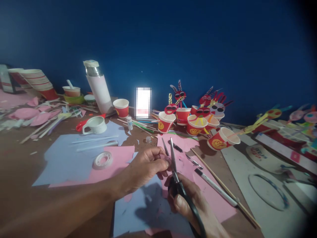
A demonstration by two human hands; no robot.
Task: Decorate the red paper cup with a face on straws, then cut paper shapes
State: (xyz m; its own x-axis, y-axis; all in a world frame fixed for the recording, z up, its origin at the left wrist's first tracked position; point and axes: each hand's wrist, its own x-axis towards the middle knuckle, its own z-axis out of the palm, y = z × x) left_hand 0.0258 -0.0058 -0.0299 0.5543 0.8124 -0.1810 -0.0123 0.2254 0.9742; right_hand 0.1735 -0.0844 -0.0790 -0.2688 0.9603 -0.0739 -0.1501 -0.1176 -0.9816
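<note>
Black-handled scissors (174, 165) are in my right hand (187, 200), their blades parted and pointing up and away. My left hand (153, 162) pinches a small pinkish piece (168, 160) right beside the blades; most of it is hidden by the fingers. Beneath both hands lie pink paper (205, 185) and blue paper (131, 211). Just past the blades a black pen (175, 145) rests on the pink sheet, with a craft knife (194, 161) and a grey-white marker (215, 186) to the right.
A roll of tape (102, 160), a white cup (94, 125) and a tall flask (99, 89) stand left. Red paper cups (224, 138) with decorated paper figures line the back right. A wooden stick (223, 185) lies right. Pink scraps (24, 113) and stacked cups (41, 82) are far left.
</note>
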